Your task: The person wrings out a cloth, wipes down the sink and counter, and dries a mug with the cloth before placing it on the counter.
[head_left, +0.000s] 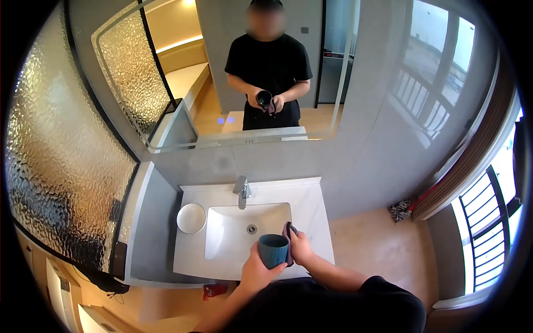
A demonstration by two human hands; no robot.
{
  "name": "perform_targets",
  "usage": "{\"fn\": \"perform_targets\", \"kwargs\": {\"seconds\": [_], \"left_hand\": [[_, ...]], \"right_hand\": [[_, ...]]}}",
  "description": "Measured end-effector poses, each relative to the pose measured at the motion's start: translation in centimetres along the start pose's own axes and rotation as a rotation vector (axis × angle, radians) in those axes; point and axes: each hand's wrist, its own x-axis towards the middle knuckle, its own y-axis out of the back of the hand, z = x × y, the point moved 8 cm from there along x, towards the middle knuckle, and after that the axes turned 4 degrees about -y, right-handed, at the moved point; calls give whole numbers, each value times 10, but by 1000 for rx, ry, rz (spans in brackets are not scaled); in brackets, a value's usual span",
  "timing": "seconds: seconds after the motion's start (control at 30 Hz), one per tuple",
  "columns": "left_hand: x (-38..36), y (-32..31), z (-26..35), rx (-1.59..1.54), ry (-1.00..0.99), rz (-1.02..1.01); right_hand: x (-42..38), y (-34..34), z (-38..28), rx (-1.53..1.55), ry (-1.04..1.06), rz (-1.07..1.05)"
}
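A teal ribbed cup (273, 252) is held upright over the front edge of the sink, its dark opening facing up. My left hand (258, 271) is wrapped round the cup's left and lower side. On the cup's right, my right hand (301, 248) grips a dark purplish cloth (289, 244), which lies against the cup's side. Behind the cup is the white rectangular sink (222, 233) with a round drain, and a chrome faucet (242, 192) stands at its back edge.
A white round bowl (191, 218) sits on the counter (187, 255) left of the sink. The wall mirror (222, 72) reflects a person holding the cup. Textured glass stands at left; a patterned bundle (400, 211) lies on the floor at right, near the curtain.
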Motion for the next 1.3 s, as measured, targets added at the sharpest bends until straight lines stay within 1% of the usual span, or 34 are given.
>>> {"fn": "perform_targets", "kwargs": {"seconds": [0.03, 0.07, 0.1, 0.17, 0.23, 0.27, 0.3, 0.33, 0.4, 0.43, 0.5, 0.53, 0.57, 0.63, 0.67, 0.7, 0.73, 0.77, 0.8, 0.83, 0.87, 0.9, 0.93, 0.97, 1.03, 1.07, 1.1, 1.13, 1.17, 1.2, 1.23, 1.3], "left_hand": [[2, 1, -1, 0, -2, 5], [3, 4, -1, -66, -27, 27], [3, 7, -1, -133, -49, 47], [5, 15, 11, -151, -98, 79], [2, 24, 19, -200, -199, 173], [1, 29, 24, -216, -134, 196], [4, 27, 19, -220, -138, 204], [6, 22, 3, -413, -106, 195], [8, 14, -4, -836, -26, 180], [7, 14, -1, -842, -31, 206], [5, -2, -7, -1172, 132, 146], [5, -9, -8, -1272, 132, 114], [6, -10, -12, -1282, 123, 145], [6, -29, -22, -1417, 273, 65], [5, -37, -28, -1445, 334, 81], [6, -41, -26, -1451, 330, 95], [5, -43, -28, -1427, 377, 180], [5, -44, -33, -1400, 419, 262], [8, -41, -35, -1283, 356, 296], [11, -40, -38, -1291, 354, 301], [14, -28, -30, -1120, 279, 289], [18, -17, -22, -948, 205, 274], [22, -11, -20, -810, 171, 249], [25, -10, -24, -813, 175, 247], [32, -1, -21, -496, 29, 244], [36, -4, -24, -522, 67, 179], [39, -4, -28, -521, 70, 171], [43, -7, -33, -508, 91, 146], [47, -10, -39, -493, 111, 122], [49, -12, -49, -476, 180, 96], [53, -12, -55, -475, 183, 87], [62, -18, -72, -637, 282, 11]], "right_hand": [[7, 5, 2, -243, 86, 30], [-15, 6, -21, -335, 68, 63], [-11, 0, -14, -263, 120, -63], [-46, -11, -62, -39, 142, -355], [-51, -16, -65, 2, 92, -618], [-54, -17, -68, 40, 106, -710], [-57, -17, -73, 75, 121, -803], [-57, -12, -75, 66, 122, -809], [-84, -17, -102, 325, 72, -1082], [-85, -17, -98, 360, 83, -1201], [-88, -15, -98, 329, 58, -1223], [-92, -15, -102, 316, 20, -1205], [-93, -14, -104, 315, 0, -1179], [-87, -11, -98, 221, 37, -1109], [-71, -7, -86, 141, 211, -961], [-63, -6, -85, 70, 379, -804], [-59, -1, -80, 34, 400, -708], [-64, -3, -78, 31, 402, -710], [-59, 2, -67, -29, 315, -569], [-56, 9, -58, -88, 224, -428], [-57, 10, -55, -84, 145, -363], [-54, 8, -53, -89, 144, -363], [-49, 8, -54, -104, 209, -335], [-46, 8, -56, -117, 269, -304], [-35, 5, -57, -123, 263, -323], [-29, 4, -59, -171, 297, -314], [-26, 0, -62, -217, 328, -304], [-22, 0, -63, -254, 306, -262], [-17, -2, -64, -250, 304, -256], [-12, -3, -60, -253, 280, -255], [-8, -4, -56, -258, 254, -254], [2, -11, -55, -220, 218, -258]]}}
